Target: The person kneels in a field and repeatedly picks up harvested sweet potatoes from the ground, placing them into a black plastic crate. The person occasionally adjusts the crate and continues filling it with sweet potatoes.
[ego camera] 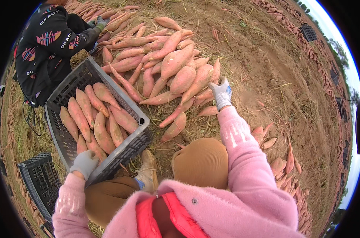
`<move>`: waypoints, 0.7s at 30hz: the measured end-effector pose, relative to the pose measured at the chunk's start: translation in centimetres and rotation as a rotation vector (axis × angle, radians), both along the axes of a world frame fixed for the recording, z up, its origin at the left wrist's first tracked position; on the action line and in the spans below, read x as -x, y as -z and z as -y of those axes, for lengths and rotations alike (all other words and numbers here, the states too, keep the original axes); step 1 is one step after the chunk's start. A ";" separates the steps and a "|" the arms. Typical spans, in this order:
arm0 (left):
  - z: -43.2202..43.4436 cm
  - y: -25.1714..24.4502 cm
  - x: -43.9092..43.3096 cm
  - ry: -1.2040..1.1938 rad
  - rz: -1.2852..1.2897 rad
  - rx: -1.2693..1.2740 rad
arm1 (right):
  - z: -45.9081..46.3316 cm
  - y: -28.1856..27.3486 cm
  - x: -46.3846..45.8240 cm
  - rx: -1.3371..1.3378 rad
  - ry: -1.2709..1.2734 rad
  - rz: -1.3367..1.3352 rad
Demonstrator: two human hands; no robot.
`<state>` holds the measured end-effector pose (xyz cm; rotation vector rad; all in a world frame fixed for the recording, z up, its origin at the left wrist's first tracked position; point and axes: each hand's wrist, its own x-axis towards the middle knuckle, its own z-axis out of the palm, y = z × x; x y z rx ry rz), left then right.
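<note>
My left hand [85, 163], in a pale knit glove, is inside the near corner of a black plastic crate [144, 121], at the lower end of the sweet potatoes [102, 134] lying in it. Whether its fingers grip one of them cannot be told. My right hand [222, 92], gloved too, reaches to the right edge of a heap of sweet potatoes [175, 62] on the soil. It touches a slender sweet potato [216, 70] there, with thumb and fingers apart; a firm hold cannot be made out.
A co-worker in a dark printed top [49, 44] crouches beyond the crate, gloved hands at the heap. Stacked black crates [41, 175] stand at the lower left. More sweet potatoes [284, 169] lie to my right, and a distant crate [308, 32] stands along another row.
</note>
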<state>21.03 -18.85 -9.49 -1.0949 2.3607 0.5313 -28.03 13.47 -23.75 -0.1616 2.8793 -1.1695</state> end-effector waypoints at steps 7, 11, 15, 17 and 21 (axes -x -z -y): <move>-3.9 -0.2 0.5 -0.316 -0.543 -0.103 | 7.8 -3.8 5.8 0.400 0.058 0.535; -4.4 -1.1 1.2 -0.379 -0.618 -0.048 | 6.2 -2.8 3.1 0.588 0.110 0.556; -6.7 -2.5 3.1 -0.253 -0.813 0.095 | -0.7 -1.0 -1.8 1.390 -0.285 0.600; -9.3 -2.8 5.5 -0.163 -0.979 0.087 | -2.4 -0.9 -4.0 1.747 -0.419 0.706; -14.0 -2.9 14.8 0.274 -1.191 -0.048 | -0.3 -3.4 -6.0 2.025 -0.494 0.857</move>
